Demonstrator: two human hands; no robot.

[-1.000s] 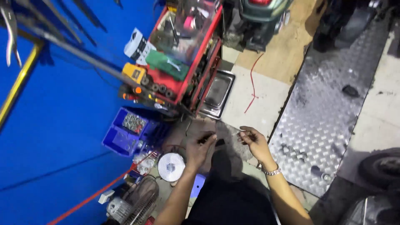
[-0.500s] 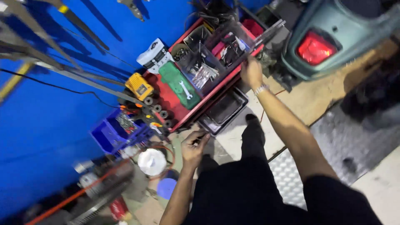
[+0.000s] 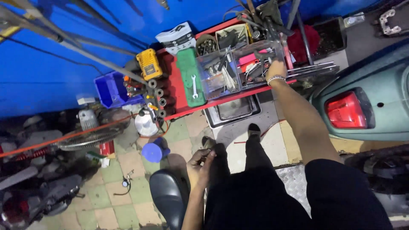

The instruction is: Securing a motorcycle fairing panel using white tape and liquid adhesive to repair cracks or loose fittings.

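Right hand [image 3: 277, 68] reaching into red tool cart [image 3: 172, 72], grip unclear, left hand [image 3: 200, 164] curled on something hidden

I have stood up since a second ago. My right hand [image 3: 276, 69] has left my left hand [image 3: 200, 164] and stretched out into the clear tray [image 3: 238, 64] on the red tool cart [image 3: 179, 91].

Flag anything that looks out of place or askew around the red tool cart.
Nothing is spilled or broken. The red cart is crammed, tools jutting past its far edge, and the green case lies at a slant. The right hand reaches in.
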